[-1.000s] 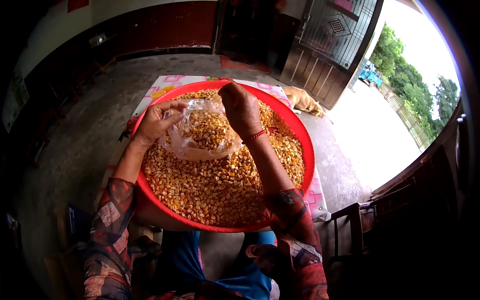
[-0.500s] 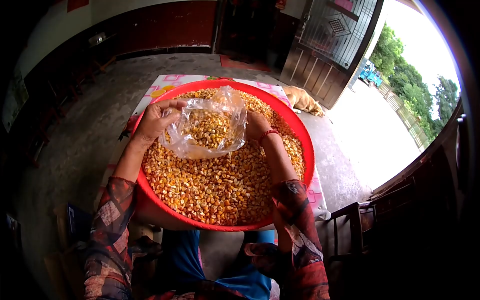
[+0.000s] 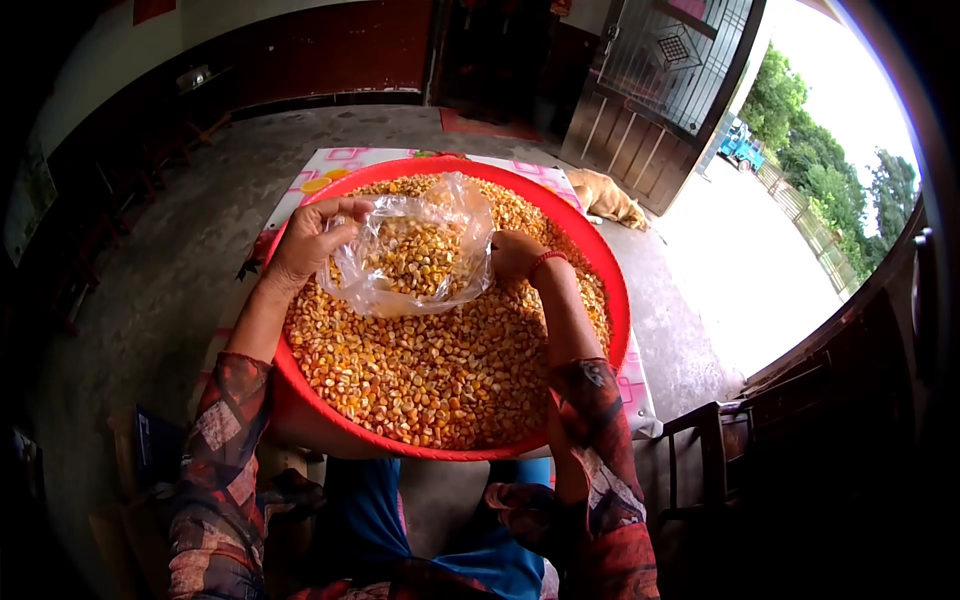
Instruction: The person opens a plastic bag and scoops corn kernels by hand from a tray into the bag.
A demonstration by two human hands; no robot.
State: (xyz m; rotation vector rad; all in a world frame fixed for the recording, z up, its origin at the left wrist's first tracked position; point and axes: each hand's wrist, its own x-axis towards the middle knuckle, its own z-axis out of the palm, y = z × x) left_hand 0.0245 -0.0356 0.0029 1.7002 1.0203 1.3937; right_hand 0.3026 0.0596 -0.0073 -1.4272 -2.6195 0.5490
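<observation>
Head cam, my remote view. Clear plastic bag (image 3: 385,303) sits over the far half of a wide red basin (image 3: 287,378), w/ corn kernels (image 3: 430,385) inside it & loose kernels all round. Bag looks to rest on the heap; can't see its underside. Basin on table (image 3: 637,405), patterned cover showing at corners, prob. so the load sits at lap height, betw. both arms.

Why so: bag kept over basin, I'd judge, so anything spilt drops back among the loose kernels. L side held up & outward prob. keeps the thin film from folding in. R forearm comes in from near R side, prob. to clear the bag while reaching the heap beside it.

L grip (image 3: 305,242): at bag's L edge, thumb & fingers curled in, clamped on the film as far as I can make out; small gap shows betw. thumb and index, exact pinch pt. unclear. Palm empty otherwise, AFAICT.

R grip (image 3: 516,257): just beside bag's R edge, low at the kernels, back of hand up. Fingertips hidden, so can't tell if apart or together, nor if kernels or film are in it. Red bracelet (image 3: 547,262) at that wrist.

Bkgd: dog (image 3: 605,197) lying on floor past table, near open door (image 3: 650,110).
</observation>
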